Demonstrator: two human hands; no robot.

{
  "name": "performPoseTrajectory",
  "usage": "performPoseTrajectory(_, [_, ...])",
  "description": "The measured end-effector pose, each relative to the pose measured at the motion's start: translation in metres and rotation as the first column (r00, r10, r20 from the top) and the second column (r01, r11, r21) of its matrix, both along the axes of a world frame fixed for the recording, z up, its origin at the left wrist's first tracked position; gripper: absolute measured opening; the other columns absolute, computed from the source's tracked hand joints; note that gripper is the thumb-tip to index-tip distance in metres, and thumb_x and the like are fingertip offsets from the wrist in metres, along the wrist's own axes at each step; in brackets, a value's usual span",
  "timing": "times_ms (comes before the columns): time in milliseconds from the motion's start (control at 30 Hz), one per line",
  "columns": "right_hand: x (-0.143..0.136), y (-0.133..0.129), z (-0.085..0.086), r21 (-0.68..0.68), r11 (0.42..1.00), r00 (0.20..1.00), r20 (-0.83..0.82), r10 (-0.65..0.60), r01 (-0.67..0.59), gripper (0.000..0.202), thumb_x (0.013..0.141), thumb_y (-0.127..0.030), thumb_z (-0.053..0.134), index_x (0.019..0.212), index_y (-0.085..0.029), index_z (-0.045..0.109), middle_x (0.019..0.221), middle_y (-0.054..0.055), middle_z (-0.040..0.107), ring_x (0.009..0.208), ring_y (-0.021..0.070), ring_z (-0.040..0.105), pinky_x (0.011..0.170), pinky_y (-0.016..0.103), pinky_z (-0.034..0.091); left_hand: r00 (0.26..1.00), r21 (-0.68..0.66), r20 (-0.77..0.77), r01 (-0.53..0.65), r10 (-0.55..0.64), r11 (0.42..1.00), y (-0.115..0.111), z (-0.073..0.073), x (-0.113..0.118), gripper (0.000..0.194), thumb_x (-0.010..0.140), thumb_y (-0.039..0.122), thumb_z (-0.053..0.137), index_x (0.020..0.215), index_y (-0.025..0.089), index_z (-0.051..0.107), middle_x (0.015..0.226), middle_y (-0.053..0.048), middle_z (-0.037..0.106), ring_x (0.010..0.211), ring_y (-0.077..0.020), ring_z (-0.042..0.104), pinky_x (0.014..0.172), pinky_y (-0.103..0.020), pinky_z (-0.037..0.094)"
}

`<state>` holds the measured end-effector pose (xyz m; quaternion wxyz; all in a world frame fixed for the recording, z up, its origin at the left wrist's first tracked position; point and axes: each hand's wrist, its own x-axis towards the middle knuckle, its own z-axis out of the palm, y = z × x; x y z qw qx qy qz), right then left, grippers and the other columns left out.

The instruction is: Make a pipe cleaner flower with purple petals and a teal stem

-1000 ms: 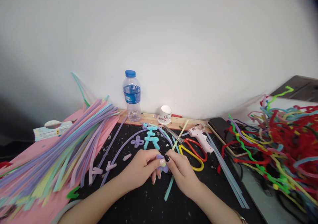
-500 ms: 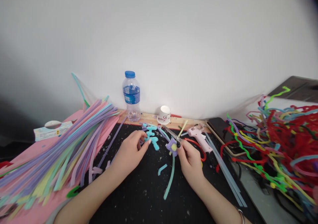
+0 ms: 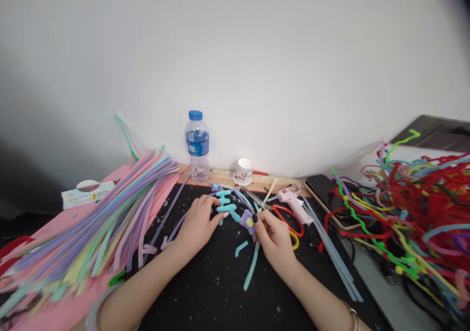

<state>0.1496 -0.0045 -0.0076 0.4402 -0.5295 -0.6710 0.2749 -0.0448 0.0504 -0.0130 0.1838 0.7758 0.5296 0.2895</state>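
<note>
Pinched between the fingers of my right hand (image 3: 272,234) is a small purple flower (image 3: 247,220) with a yellow centre. Its left side meets the lower end of a fuzzy turquoise piece (image 3: 224,204) with short branches. My left hand (image 3: 200,221) has its thumb and fingers closed on the left edge of that turquoise piece. Scissors with red and yellow handles (image 3: 290,221) lie just beyond my right hand, blades pointing up and left. A pale green strip (image 3: 250,271) and a short teal scrap (image 3: 241,248) rest on the black mat (image 3: 220,296) below the flower.
Many pastel strips (image 3: 110,218) cover pink paper at left. A plastic bottle (image 3: 198,147) and paper cup (image 3: 243,170) stand at the back. Right of the scissors are a glue gun (image 3: 295,202), blue-grey strips (image 3: 336,252), a phone (image 3: 325,194) and tangled coloured stems (image 3: 422,213).
My right hand has moved left with the flower, bringing it against the turquoise piece. More of the scissors' handles shows. The view has shifted slightly.
</note>
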Motion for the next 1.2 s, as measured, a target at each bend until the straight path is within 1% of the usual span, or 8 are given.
performPoseTrajectory(167, [-0.006, 0.000, -0.002, -0.106, 0.993, 0.967, -0.255, 0.021, -0.049, 0.018, 0.088, -0.034, 0.048, 0.076, -0.022, 0.043, 0.054, -0.003, 0.058, 0.044, 0.0141, 0.057, 0.045, 0.025, 0.046, 0.993, -0.047, 0.099, -0.053, 0.058, 0.997, -0.001, -0.004, 0.004, 0.009, 0.077, 0.025, 0.059, 0.083, 0.019, 0.056, 0.090, -0.007, 0.058, 0.088, -0.0273, 0.052, 0.082, -0.043, 0.039])
performPoseTrajectory(400, [-0.011, 0.006, -0.003, -0.281, 0.953, 0.846, -0.530, -0.059, -0.110, 0.025, 0.078, -0.039, 0.062, 0.077, -0.021, 0.045, 0.049, -0.006, 0.060, 0.042, 0.0147, 0.062, 0.044, 0.025, 0.050, 0.955, -0.142, 0.297, 0.056, -0.011, 0.988, -0.003, 0.007, 0.005, 0.009, 0.082, 0.028, 0.053, 0.084, 0.020, 0.049, 0.076, 0.000, 0.061, 0.071, -0.0171, 0.061, 0.066, -0.028, 0.046])
performPoseTrajectory(500, [-0.012, 0.008, -0.002, -0.313, 0.940, 0.806, -0.587, -0.083, -0.131, 0.024, 0.073, -0.035, 0.068, 0.076, -0.018, 0.051, 0.051, -0.005, 0.061, 0.045, 0.0134, 0.063, 0.046, 0.024, 0.052, 0.848, -0.230, 0.530, 0.123, 0.019, 0.965, -0.005, 0.010, 0.009, 0.020, 0.081, 0.028, 0.055, 0.096, 0.020, 0.046, 0.081, -0.001, 0.063, 0.078, -0.0170, 0.064, 0.067, -0.027, 0.048])
performPoseTrajectory(600, [-0.012, 0.009, -0.001, -0.339, 0.930, 0.781, -0.615, -0.106, -0.141, 0.023, 0.068, -0.030, 0.072, 0.077, -0.015, 0.057, 0.056, -0.003, 0.064, 0.049, 0.0122, 0.064, 0.051, 0.022, 0.054, 0.655, -0.389, 0.744, 0.264, 0.132, 0.883, -0.008, 0.011, 0.013, 0.038, 0.077, 0.028, 0.061, 0.111, 0.019, 0.046, 0.094, -0.005, 0.066, 0.084, -0.0187, 0.066, 0.070, -0.028, 0.050])
performPoseTrajectory(633, [-0.011, 0.009, -0.001, -0.345, 0.928, 0.778, -0.618, -0.113, -0.139, 0.023, 0.067, -0.029, 0.073, 0.077, -0.015, 0.057, 0.057, -0.002, 0.065, 0.050, 0.0119, 0.064, 0.052, 0.021, 0.054, 0.620, -0.427, 0.768, 0.308, 0.161, 0.850, -0.009, 0.011, 0.014, 0.039, 0.077, 0.028, 0.062, 0.112, 0.018, 0.048, 0.098, -0.006, 0.066, 0.084, -0.0189, 0.066, 0.071, -0.028, 0.050])
performPoseTrajectory(833, [-0.012, 0.011, -0.004, -0.382, 0.920, 0.709, -0.673, -0.208, -0.092, 0.036, 0.063, -0.026, 0.077, 0.072, -0.020, 0.043, 0.053, -0.006, 0.063, 0.048, 0.0115, 0.065, 0.048, 0.019, 0.054, 0.517, -0.476, 0.828, 0.448, 0.215, 0.757, -0.014, 0.009, 0.015, 0.025, 0.078, 0.029, 0.064, 0.101, 0.019, 0.057, 0.102, -0.006, 0.069, 0.088, -0.0180, 0.066, 0.077, -0.028, 0.052])
performPoseTrajectory(1000, [-0.013, 0.010, -0.004, -0.409, 0.909, 0.667, -0.698, -0.260, -0.074, 0.041, 0.061, -0.023, 0.078, 0.072, -0.020, 0.038, 0.055, -0.008, 0.062, 0.048, 0.0112, 0.066, 0.046, 0.017, 0.054, 0.520, -0.515, 0.820, 0.486, 0.240, 0.706, -0.015, 0.009, 0.015, 0.026, 0.080, 0.032, 0.063, 0.102, 0.020, 0.055, 0.096, -0.005, 0.071, 0.086, -0.0170, 0.067, 0.077, -0.029, 0.052])
performPoseTrajectory(1200, [-0.014, 0.008, -0.003, -0.408, 0.912, 0.715, -0.648, -0.264, -0.032, 0.038, 0.064, -0.022, 0.074, 0.072, -0.021, 0.037, 0.057, -0.008, 0.061, 0.049, 0.0114, 0.066, 0.045, 0.017, 0.053, 0.577, -0.545, 0.783, 0.455, 0.233, 0.705, -0.015, 0.008, 0.016, 0.032, 0.072, 0.025, 0.070, 0.100, 0.019, 0.055, 0.092, -0.005, 0.072, 0.082, -0.0160, 0.067, 0.072, -0.025, 0.052])
